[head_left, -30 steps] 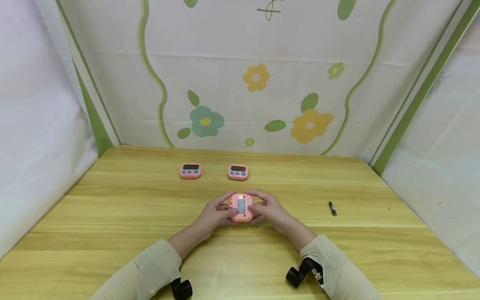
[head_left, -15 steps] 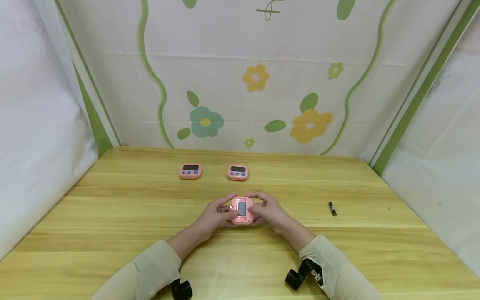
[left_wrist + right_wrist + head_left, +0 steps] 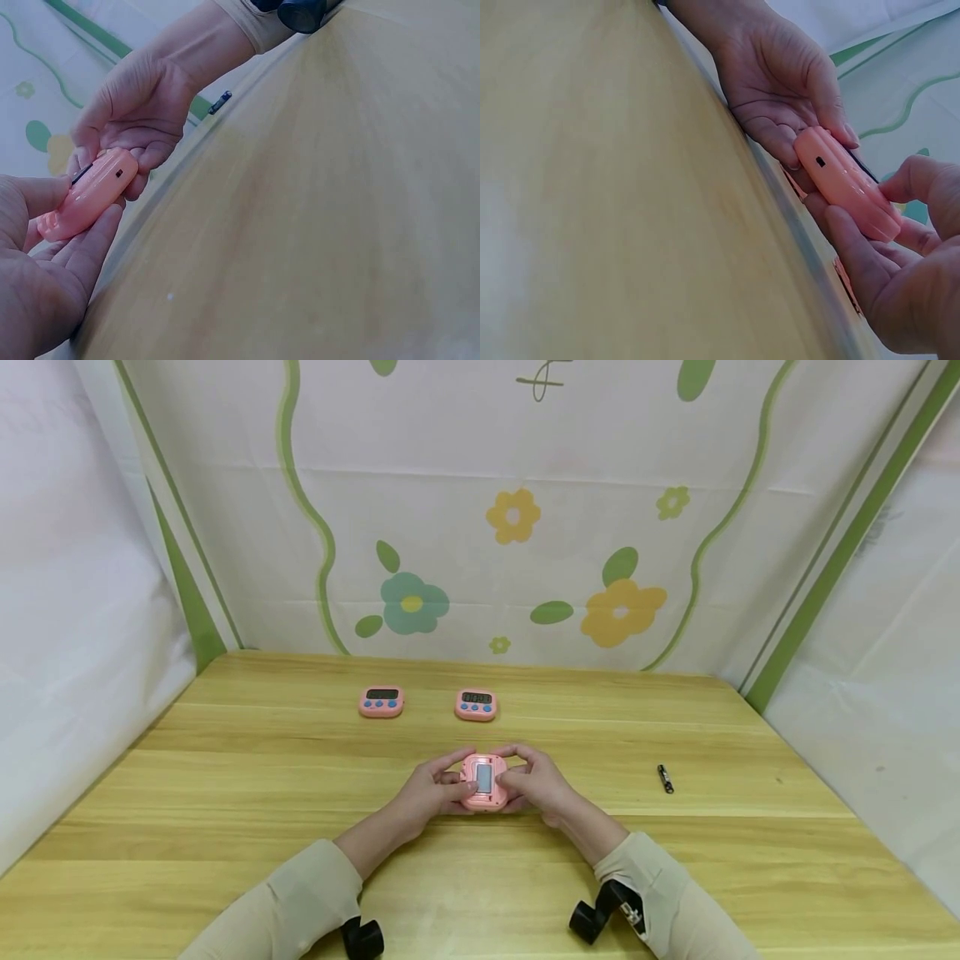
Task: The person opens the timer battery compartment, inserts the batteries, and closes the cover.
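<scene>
Both hands hold a pink digital timer [image 3: 484, 777] above the middle of the table, its back with a grey rectangular panel facing up. My left hand [image 3: 429, 791] grips its left side, thumb on the back face and fingers at the far edge and beneath. The right hand [image 3: 544, 787] grips the opposite side in a like way, thumb near the panel's right edge. In the left wrist view the timer [image 3: 96, 196] is seen edge-on, with a small dark slot in its rim. The right wrist view shows the timer [image 3: 841, 184] tilted between both hands; its front is hidden.
Two more pink timers with blue buttons, the left timer [image 3: 381, 702] and the right timer [image 3: 476, 705], lie face up beyond the hands. A small black battery [image 3: 665, 778] lies to the right on the wooden table [image 3: 225, 768]. A flowered cloth [image 3: 450, 485] hangs behind.
The held timer has come slightly nearer to me and tipped a little since one second ago. Over the last half second the hands have hardly moved. The other timers and the battery stay put.
</scene>
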`<state>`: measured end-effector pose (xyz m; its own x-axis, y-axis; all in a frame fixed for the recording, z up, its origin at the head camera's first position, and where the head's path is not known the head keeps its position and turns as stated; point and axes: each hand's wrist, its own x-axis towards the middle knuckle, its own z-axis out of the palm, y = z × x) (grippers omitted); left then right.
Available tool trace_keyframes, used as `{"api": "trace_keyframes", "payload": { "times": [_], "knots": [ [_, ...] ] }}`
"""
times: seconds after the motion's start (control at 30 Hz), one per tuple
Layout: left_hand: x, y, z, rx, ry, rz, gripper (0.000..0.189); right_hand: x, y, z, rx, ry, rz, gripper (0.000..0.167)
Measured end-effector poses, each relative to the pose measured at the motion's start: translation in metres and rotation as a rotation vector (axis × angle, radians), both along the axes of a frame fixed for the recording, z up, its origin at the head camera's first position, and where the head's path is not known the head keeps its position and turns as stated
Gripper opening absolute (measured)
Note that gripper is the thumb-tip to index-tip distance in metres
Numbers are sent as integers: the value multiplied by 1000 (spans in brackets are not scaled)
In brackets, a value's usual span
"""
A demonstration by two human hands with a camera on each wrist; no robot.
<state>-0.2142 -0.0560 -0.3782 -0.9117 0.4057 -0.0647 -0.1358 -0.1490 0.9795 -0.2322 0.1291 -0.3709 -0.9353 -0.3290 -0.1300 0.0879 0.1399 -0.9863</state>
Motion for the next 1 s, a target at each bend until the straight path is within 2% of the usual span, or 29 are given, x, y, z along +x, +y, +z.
{"api": "trace_keyframes", "payload": {
  "times": [0.1,0.3,0.67,1.0],
  "knots": [
    [2,1,4,-3,-4,4,55,0,0,-1,4,6,-12,37],
    [-6,2,-10,16,-19,27,57,0,4,-1,-41,8,26,39],
    [-8,1,-11,65,-43,39,55,-4,11,2,-128,-42,122,45],
    [-8,1,-10,83,-82,72,56,-7,13,5,-102,8,39,40]
  ]
}}
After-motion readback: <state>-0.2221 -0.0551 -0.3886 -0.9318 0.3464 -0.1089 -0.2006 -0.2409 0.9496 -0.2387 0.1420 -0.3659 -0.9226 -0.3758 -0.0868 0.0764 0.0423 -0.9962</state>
